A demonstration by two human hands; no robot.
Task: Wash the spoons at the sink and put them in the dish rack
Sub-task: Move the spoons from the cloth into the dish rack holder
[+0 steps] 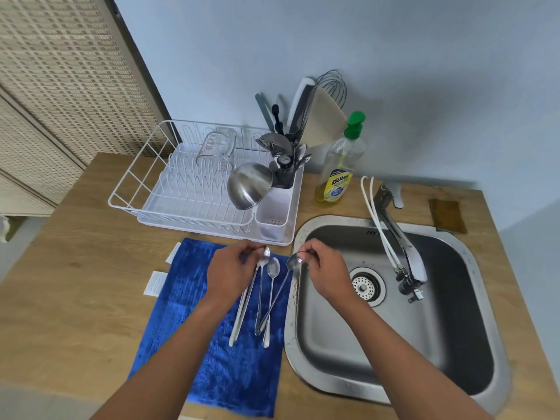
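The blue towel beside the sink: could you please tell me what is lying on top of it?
Several long-handled spoons lie on the blue towel, handles crossing. The left hand and right hand each pinch one near its bowl. The left hand hides part of the pile, so the exact count is unclear.

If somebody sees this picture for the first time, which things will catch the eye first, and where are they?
The bright blue towel on the wooden counter, left of the steel sink, stands out most. Over it, the left hand and the right hand each pinch a long spoon near its bowl, with another spoon lying between them. Behind stands the white dish rack with an upturned steel bowl.
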